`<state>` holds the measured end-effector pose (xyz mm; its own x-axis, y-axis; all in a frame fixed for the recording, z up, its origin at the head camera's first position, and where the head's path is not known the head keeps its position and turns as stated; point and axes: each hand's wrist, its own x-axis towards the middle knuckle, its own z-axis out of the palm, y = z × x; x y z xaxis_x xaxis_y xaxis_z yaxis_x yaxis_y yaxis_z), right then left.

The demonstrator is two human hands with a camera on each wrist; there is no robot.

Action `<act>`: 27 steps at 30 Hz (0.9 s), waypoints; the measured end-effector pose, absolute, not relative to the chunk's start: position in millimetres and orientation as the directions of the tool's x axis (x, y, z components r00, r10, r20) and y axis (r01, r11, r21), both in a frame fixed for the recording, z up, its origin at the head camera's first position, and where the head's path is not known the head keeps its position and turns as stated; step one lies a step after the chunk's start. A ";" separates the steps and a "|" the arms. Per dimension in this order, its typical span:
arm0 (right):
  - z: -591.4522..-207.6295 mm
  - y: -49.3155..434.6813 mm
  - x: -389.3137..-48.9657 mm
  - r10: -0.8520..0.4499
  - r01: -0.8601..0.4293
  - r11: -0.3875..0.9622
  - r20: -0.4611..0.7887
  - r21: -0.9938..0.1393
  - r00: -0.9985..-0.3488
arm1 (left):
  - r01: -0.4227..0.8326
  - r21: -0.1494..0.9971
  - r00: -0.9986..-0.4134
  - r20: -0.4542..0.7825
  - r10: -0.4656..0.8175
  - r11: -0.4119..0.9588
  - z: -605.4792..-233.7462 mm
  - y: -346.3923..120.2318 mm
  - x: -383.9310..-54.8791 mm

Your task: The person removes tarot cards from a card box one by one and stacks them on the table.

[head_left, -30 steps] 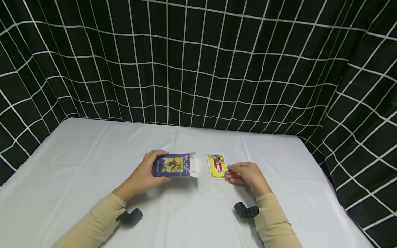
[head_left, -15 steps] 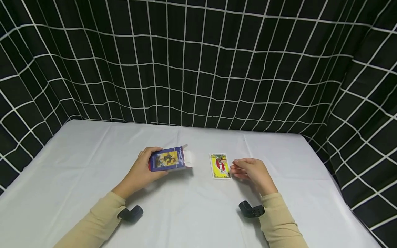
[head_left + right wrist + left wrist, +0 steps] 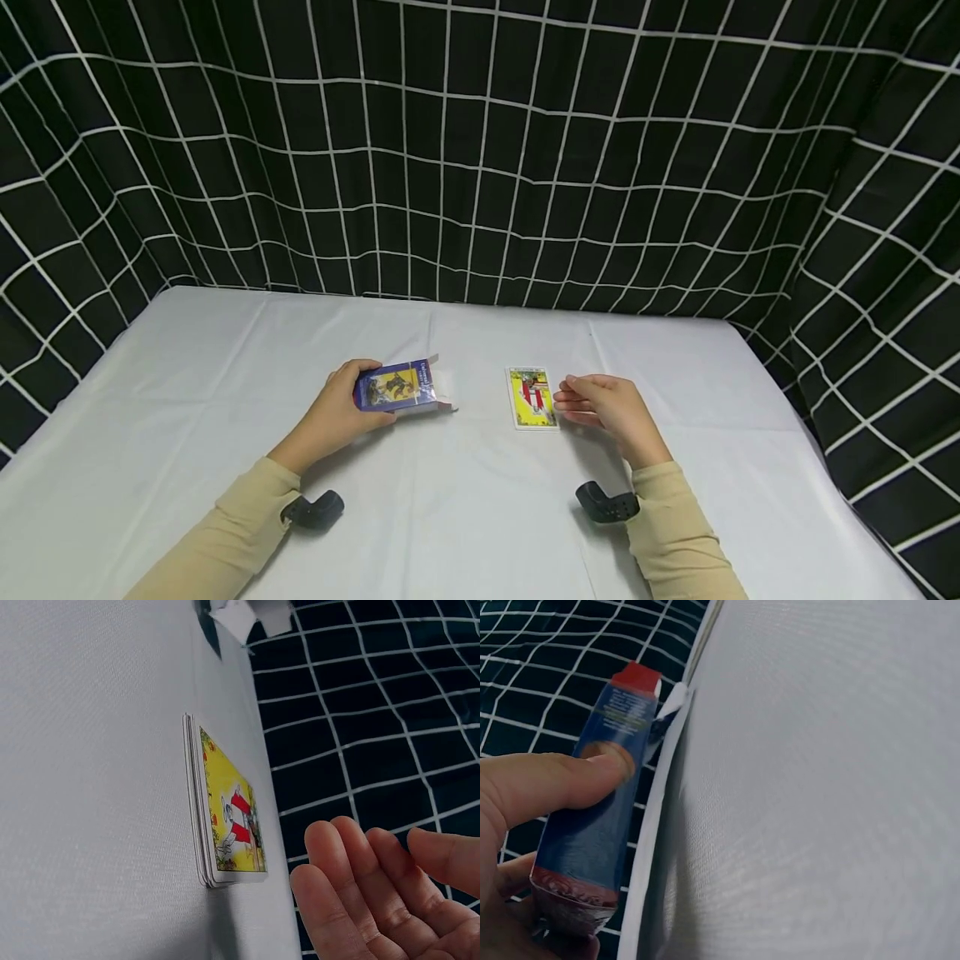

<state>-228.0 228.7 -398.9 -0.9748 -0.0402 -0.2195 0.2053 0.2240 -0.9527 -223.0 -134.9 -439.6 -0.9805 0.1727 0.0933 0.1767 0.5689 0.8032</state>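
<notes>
My left hand (image 3: 333,421) grips the closed end of a blue tarot card box (image 3: 397,386), thumb along one narrow side. The box's white flaps stick out at the right end, and a shadow falls beneath it. In the left wrist view, the thumb presses on the blue side of the box (image 3: 592,832), which has red ends. A small stack of tarot cards (image 3: 533,398) lies on the table, yellow picture up. My right hand (image 3: 611,408) is just right of the stack, fingers relaxed. The right wrist view shows a gap between its fingertips and the cards (image 3: 232,817).
A white cloth covers the table (image 3: 465,517). Black curtain with a white grid (image 3: 465,167) stands behind and on both sides. Each wrist wears a dark camera mount, such as the right one (image 3: 606,504).
My left hand has drawn the box to the left, farther from the card stack, and tilted it somewhat. My right hand has stayed beside the stack.
</notes>
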 end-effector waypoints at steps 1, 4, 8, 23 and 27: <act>-399.6 229.3 -228.0 -0.047 0.201 0.222 -0.216 -0.954 -0.975 | 0.176 0.802 -0.980 0.089 0.178 0.571 -440.1 -135.3 -223.5; -401.4 230.1 -228.2 -0.035 0.198 0.209 -0.210 -0.958 -0.977 | 0.161 0.809 -0.980 0.065 0.187 0.566 -442.2 -135.7 -224.5; -402.0 231.0 -227.7 -0.031 0.193 0.202 -0.203 -0.960 -0.979 | 0.137 0.810 -0.981 0.031 0.192 0.570 -445.2 -136.4 -225.3; -392.6 240.4 -230.5 -0.020 0.153 0.253 -0.163 -0.955 -0.986 | 0.101 0.784 -0.956 -0.094 0.278 0.613 -440.2 -150.0 -238.8; -382.8 254.0 -240.0 0.024 0.083 0.388 -0.080 -0.918 -0.997 | 0.128 0.773 -0.952 -0.080 0.295 0.622 -424.0 -169.8 -251.7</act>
<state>-240.0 254.0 -382.8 -0.9965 0.0235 -0.0800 0.0829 0.3879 -0.9180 -251.7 -169.8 -424.0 -0.9522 0.2948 -0.0799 0.1276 0.6216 0.7729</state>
